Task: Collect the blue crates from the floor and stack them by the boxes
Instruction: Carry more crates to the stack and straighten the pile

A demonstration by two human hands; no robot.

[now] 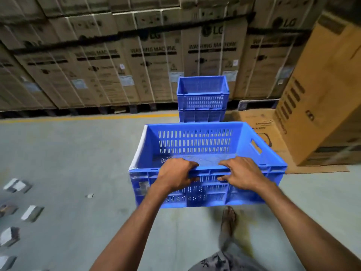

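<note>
**Blue crate carried toward the stack**

Both hands, left hand [176,176] and right hand [241,174], clamp the near rim of a blue crate [197,145] held above the floor [68,153]. Ahead, stacked crates [202,97] stand by cardboard boxes [156,61] printed "LG" and "WASHING MACHINE".

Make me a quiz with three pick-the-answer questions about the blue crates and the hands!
1. Where is the stack of crates?
A. beside the foot
B. in front of the washing machine boxes
C. on the small bits at the left

2. How many blue crates show in all?
A. one
B. three
C. five

3. What is inside the carried crate?
A. nothing
B. a box
C. shoes

Answers:
1 B, the stack stands by the wall of boxes.
2 B, two are stacked and one is carried.
3 A, its bare bottom shows; the left hand and right hand grip its near rim.
</note>
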